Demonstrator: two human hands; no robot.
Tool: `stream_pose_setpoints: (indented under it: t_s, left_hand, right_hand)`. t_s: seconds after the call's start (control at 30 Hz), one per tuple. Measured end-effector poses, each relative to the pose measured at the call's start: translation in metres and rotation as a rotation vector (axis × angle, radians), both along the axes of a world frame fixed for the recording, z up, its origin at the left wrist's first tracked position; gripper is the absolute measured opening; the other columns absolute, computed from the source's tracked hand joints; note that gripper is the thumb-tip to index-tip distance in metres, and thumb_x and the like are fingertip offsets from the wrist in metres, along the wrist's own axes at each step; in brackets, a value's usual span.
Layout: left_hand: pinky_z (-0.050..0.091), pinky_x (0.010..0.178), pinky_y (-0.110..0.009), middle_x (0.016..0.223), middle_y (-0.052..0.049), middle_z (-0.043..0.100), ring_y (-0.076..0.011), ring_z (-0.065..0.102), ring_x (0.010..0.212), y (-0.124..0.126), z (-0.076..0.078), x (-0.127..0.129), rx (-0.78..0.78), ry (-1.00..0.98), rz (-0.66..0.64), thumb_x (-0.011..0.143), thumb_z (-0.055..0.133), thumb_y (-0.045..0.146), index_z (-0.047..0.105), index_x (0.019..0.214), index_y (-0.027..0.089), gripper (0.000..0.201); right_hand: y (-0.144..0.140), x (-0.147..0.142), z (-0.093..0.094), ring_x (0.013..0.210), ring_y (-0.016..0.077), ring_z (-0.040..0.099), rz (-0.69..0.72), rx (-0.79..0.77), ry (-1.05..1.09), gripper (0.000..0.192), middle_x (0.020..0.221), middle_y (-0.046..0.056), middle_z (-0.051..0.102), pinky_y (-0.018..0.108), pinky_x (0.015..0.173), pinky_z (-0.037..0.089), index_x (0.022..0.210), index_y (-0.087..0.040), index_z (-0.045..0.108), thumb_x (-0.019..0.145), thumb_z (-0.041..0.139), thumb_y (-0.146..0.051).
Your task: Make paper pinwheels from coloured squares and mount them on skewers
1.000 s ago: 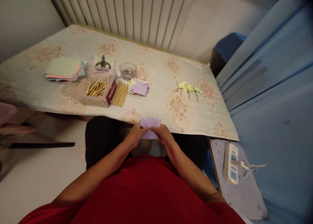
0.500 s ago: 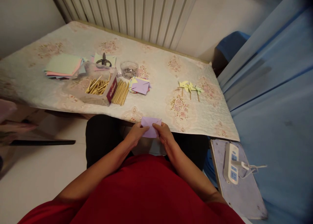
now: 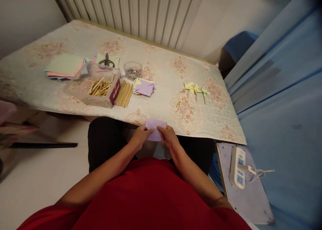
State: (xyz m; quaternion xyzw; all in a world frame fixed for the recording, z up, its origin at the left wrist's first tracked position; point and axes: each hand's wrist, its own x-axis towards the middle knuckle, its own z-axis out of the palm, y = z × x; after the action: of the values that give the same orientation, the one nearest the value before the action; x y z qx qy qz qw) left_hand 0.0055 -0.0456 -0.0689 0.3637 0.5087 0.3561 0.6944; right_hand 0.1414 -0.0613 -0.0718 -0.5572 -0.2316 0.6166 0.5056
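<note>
— So, how are the hands set, starting from the left?

— Both forearms come in from the red shirt (image 3: 151, 196) and meet just before the near edge of the table (image 3: 161, 72). The left hand (image 3: 139, 138) is curled, its thumb and fingertips pinching the left edge of a small lilac paper (image 3: 154, 125). The right hand (image 3: 170, 138) mirrors it, fingers closed on the paper's right side, thumb on top. The paper is held over the lap, just beside the table's edge, not resting on it.

— And the surface, the room?

— A flowered cloth covers the table. From the left: a stack of coloured sheets (image 3: 64, 65), scissors (image 3: 107, 61), a box of wooden sticks (image 3: 102, 91) with loose sticks (image 3: 124, 95) beside it, a small glass bowl (image 3: 132, 70), folded paper pieces (image 3: 144, 87), then finished paper pinwheels (image 3: 195, 89). A ribbed radiator (image 3: 136, 12) stands behind, blue fabric (image 3: 281, 89) hangs at the right, and a power strip (image 3: 237, 167) lies on a low board.
</note>
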Motion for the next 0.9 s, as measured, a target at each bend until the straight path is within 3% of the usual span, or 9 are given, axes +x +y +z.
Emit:
stream_pose_setpoints:
  t_s: [0.37, 0.9]
  left_hand:
    - [0.039, 0.057, -0.025, 0.074, -0.004, 0.065, -0.0139, 0.054, 0.060, -0.0003, 0.0001, 0.0007, 0.023, 0.086, 0.009, 0.066, 0.066, 0.031, 0.064, 0.085, 0.013, 0.026]
    - [0.042, 0.060, -0.025, 0.076, -0.005, 0.067, -0.0147, 0.057, 0.063, 0.0005, 0.0035, -0.0005, -0.001, 0.021, -0.040, 0.065, 0.063, 0.025, 0.065, 0.091, 0.011, 0.030]
  right_hand:
    - [0.0002, 0.0018, -0.0025, 0.062, 0.0176, 0.061, 0.037, 0.005, -0.064, 0.029, 0.072, 0.004, 0.070, 0.030, 0.062, 0.049, 0.082, -0.016, 0.067, 0.060, 0.071, -0.034]
    - [0.0005, 0.0043, -0.0024, 0.060, 0.0160, 0.059, 0.088, 0.021, -0.218, 0.025, 0.069, 0.002, 0.068, 0.029, 0.061, 0.047, 0.080, -0.015, 0.069, 0.059, 0.071, -0.028]
